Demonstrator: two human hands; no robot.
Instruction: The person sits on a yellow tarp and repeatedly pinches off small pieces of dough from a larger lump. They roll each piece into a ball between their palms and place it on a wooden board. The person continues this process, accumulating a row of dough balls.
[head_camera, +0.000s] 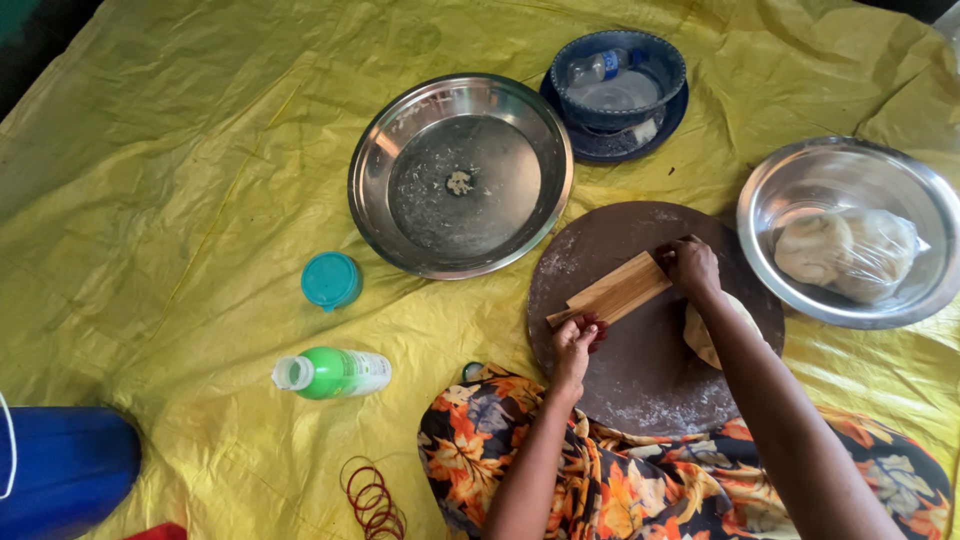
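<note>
Your left hand (577, 338) & right hand (690, 265) each grip an end of the wooden stick (612, 290), its long axis diagonal across the round board (640, 380), dough (700, 335) just by the right wrist.

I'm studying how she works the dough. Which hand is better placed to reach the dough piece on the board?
Probably the right hand: the dough piece lies directly under its forearm, while the left hand grips the wooden roller's far end.

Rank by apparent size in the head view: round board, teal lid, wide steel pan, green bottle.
1. Round board and wide steel pan: too alike to separate.
2. Green bottle.
3. Teal lid.
</note>
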